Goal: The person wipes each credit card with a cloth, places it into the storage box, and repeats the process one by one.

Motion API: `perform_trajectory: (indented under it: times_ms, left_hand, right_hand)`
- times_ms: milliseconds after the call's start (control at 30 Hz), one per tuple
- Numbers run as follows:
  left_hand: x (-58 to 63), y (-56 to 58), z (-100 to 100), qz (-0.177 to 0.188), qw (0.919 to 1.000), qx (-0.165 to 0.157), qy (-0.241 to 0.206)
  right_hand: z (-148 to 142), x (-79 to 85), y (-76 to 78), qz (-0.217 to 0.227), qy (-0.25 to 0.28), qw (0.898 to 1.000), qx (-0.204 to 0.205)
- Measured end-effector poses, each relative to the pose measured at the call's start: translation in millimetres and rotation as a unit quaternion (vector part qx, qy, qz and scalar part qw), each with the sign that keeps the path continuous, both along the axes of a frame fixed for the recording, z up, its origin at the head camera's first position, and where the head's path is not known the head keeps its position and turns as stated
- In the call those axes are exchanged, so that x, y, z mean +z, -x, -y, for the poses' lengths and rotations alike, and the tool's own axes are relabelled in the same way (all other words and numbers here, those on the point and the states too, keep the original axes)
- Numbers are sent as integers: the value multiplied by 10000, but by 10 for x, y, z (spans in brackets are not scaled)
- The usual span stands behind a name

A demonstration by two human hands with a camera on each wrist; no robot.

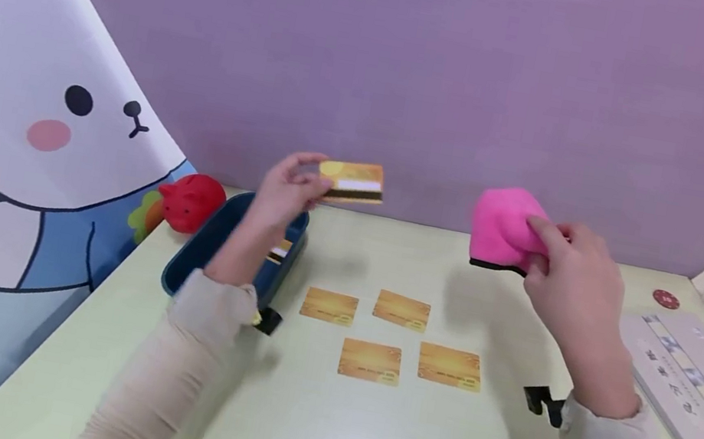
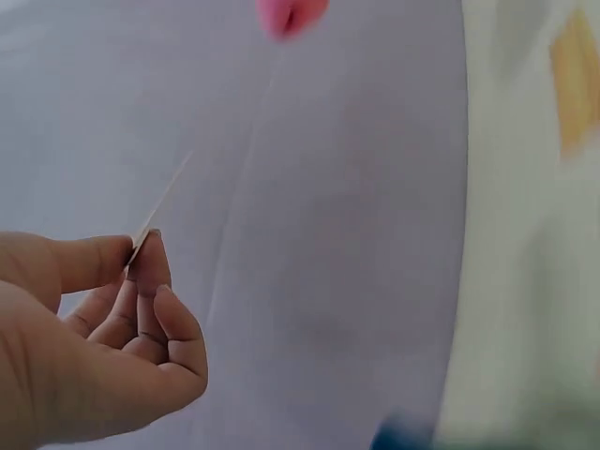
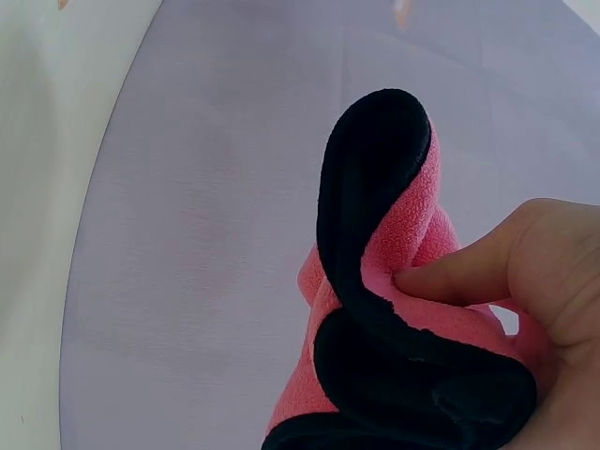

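Note:
Raised above the table, my left hand (image 1: pixel 287 191) pinches a gold bank card (image 1: pixel 353 180) between thumb and fingers. Its side with the dark magnetic stripe and white strip faces the head camera. In the left wrist view the card (image 2: pixel 167 202) shows nearly edge-on. My right hand (image 1: pixel 581 289) grips a bunched pink cloth (image 1: pixel 503 225) with black edging, also held in the air. Folds of the cloth (image 3: pixel 412 239) hang around the thumb in the right wrist view. Several gold cards (image 1: pixel 370 362) lie spread on the table between the two arms.
A dark blue bin (image 1: pixel 174 269) with another striped card (image 1: pixel 279 251) inside stands behind my left forearm. Beside it sits a red piggy figure (image 1: pixel 190 202). On the right are a grey box (image 1: pixel 695 386), a red chip (image 1: pixel 665 299) and a black clip-like piece (image 1: pixel 541 403).

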State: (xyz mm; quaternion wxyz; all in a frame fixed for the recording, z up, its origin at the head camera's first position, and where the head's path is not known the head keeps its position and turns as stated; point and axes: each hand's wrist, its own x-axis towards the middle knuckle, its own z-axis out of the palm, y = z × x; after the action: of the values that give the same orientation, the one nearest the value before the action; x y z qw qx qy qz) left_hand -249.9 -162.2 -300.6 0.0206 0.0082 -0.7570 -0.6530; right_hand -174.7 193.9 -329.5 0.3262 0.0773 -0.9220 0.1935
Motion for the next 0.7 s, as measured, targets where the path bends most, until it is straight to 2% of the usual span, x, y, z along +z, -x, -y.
perform_trajectory:
  times_ms: [67, 167, 267, 367, 500, 567, 700]
  left_hand:
    - [74, 126, 202, 59, 9986, 254, 456]
    - [101, 299, 510, 318, 9906, 348, 1280]
    - [39, 426, 777, 668, 9761, 125, 2065]
    - [-81, 500, 951, 1003, 9562, -160, 2744]
    - [-266, 578, 1035, 1468, 9336, -460, 3237]
    - [-351, 622, 1013, 1703, 9275, -550, 3281]
    - [-475, 696, 921, 1957, 9220, -640, 3278]
  right_hand:
    - [-36, -1, -18, 69, 11, 10000, -52]
    - [-77, -8, -43, 176, 33, 9998, -117]
    - [-98, -11, -57, 217, 55, 9996, -162]
    - [-103, -6, -68, 202, 82, 9996, -199]
    - [-101, 10, -81, 211, 105, 9995, -211]
    - [-106, 17, -85, 249, 105, 9994, -224]
    - [-105, 5, -87, 195, 119, 9995, -224]
